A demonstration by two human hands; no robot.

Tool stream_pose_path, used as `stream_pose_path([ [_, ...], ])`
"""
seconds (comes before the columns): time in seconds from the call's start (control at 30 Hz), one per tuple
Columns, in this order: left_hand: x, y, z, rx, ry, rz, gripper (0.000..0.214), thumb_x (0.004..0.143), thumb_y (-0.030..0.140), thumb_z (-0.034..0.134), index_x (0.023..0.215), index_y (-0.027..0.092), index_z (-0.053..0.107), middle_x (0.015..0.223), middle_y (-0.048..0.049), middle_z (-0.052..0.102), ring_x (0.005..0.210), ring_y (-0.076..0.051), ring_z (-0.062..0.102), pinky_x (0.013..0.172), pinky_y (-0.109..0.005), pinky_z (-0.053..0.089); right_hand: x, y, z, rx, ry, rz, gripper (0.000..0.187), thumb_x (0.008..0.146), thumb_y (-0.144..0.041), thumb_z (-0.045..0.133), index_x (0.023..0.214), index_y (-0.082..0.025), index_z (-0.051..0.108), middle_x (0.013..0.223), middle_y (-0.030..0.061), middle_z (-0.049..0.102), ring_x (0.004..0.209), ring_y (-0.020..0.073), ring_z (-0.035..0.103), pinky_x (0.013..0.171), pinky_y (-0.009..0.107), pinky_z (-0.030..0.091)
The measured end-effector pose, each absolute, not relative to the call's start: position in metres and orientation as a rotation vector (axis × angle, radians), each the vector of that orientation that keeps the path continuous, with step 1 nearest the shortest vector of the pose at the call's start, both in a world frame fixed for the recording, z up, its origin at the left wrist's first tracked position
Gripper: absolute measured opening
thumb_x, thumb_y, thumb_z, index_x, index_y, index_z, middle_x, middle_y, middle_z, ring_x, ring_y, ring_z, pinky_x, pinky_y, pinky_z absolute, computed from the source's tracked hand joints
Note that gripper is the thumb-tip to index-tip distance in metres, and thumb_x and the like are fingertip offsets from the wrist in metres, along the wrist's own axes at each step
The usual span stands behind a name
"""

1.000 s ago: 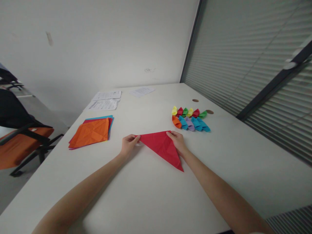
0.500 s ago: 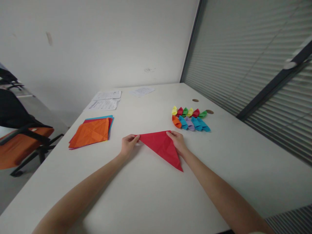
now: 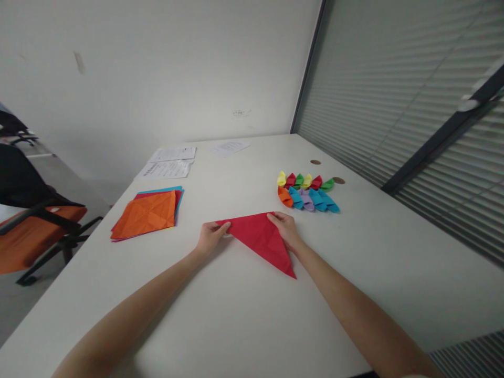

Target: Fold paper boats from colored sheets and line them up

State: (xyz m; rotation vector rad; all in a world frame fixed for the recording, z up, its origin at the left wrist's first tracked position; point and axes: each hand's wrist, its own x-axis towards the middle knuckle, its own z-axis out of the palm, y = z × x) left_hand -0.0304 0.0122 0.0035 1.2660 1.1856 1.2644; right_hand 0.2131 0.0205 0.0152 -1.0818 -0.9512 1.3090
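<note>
A red napkin (image 3: 262,239), folded into a triangle, is stretched between my hands over the white table. My left hand (image 3: 211,235) pinches its left corner between thumb and fingers. At the upper right corner, my right hand (image 3: 284,227) grips the fold, thumb on top and the other fingers behind the cloth. The third corner points down and toward me, to the left of my right forearm. Whether the napkin's lower part rests on the table I cannot tell.
To the left lies a stack of coloured squares, an orange napkin (image 3: 147,214) on top. Two rows of small folded pieces (image 3: 307,191) in several colours sit at the right. Printed sheets (image 3: 169,168) lie farther back. An orange-seated chair (image 3: 35,226) stands left of the table (image 3: 236,325).
My left hand has shifted slightly right and toward me along the napkin's upper edge. My right hand keeps its grip with hardly any movement.
</note>
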Motion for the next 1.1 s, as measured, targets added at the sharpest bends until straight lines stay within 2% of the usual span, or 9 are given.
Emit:
stream_pose_path([
  [0.23,-0.0314,0.0136,0.0013,1.293,1.235,1.252,0.043,0.071,0.052,0.072,0.058,0.011,0.072,0.059,-0.0068,0.067,0.053,-0.012,0.053,0.048,-0.023,0.038,0.2144,0.0218,0.0097,-1.084,-1.010,1.307,0.036,0.059,-0.054,0.080,0.071,-0.021,0.071,0.066,0.0003,0.070,0.061,0.0180,0.062,0.062,0.031,0.046],
  [0.6,-0.0298,0.0138,0.0043,1.271,1.227,1.301,0.042,0.067,0.051,0.075,0.052,0.012,0.068,0.053,-0.0053,0.064,0.051,-0.012,0.051,0.048,-0.023,0.038,0.2151,0.0225,0.0098,-1.103,-1.000,1.279,0.034,0.057,-0.050,0.083,0.070,-0.020,0.072,0.066,0.0008,0.070,0.061,0.0176,0.061,0.062,0.031,0.046],
  [0.8,-0.0322,0.0164,0.0043,1.267,1.198,1.361,0.041,0.069,0.053,0.073,0.056,0.014,0.071,0.056,-0.0062,0.065,0.053,-0.013,0.053,0.051,-0.024,0.041,0.2155,0.0232,0.0083,-1.087,-0.958,1.303,0.035,0.056,-0.050,0.083,0.070,-0.021,0.071,0.067,0.0009,0.071,0.062,0.0185,0.063,0.064,0.032,0.048],
  [1.1,-0.0335,0.0170,-0.0009,1.284,1.201,1.333,0.041,0.073,0.052,0.070,0.058,0.013,0.071,0.057,-0.0063,0.065,0.053,-0.012,0.052,0.052,-0.024,0.038,0.2135,0.0207,0.0143,-1.084,-0.916,1.316,0.035,0.054,-0.050,0.084,0.070,-0.021,0.072,0.066,0.0007,0.071,0.062,0.0186,0.063,0.064,0.033,0.049],
])
